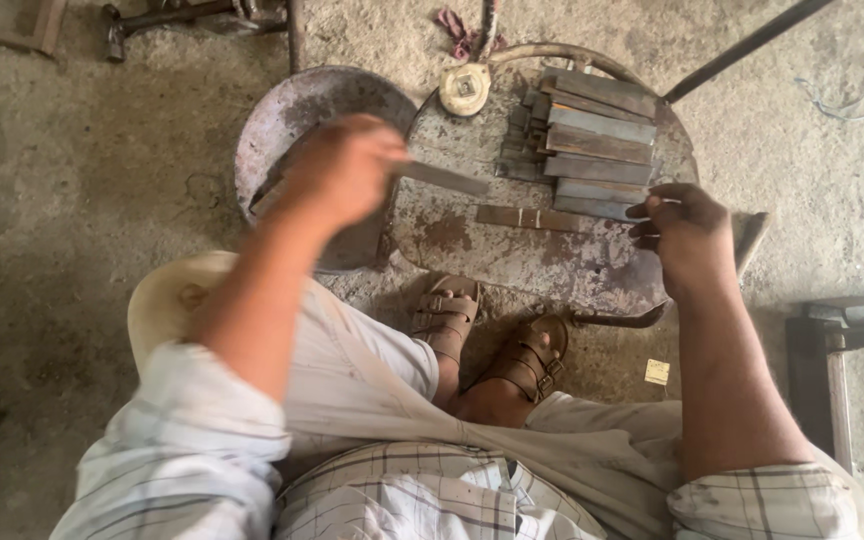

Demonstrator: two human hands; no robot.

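While the left hand (337, 170) (blurred) seemingly gripped a flat metal strip (442, 177) pointing right over the bench (512, 255), the right hand (687, 240) lay curled, empty, touching the stacked bars (597, 145).

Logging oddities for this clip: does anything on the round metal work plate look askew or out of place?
Mostly tidy: the flat metal strips lie stacked in rows. One strip lies alone below the stack, apart from it. The left hand holds another strip; the right hand touches the stack's edge.
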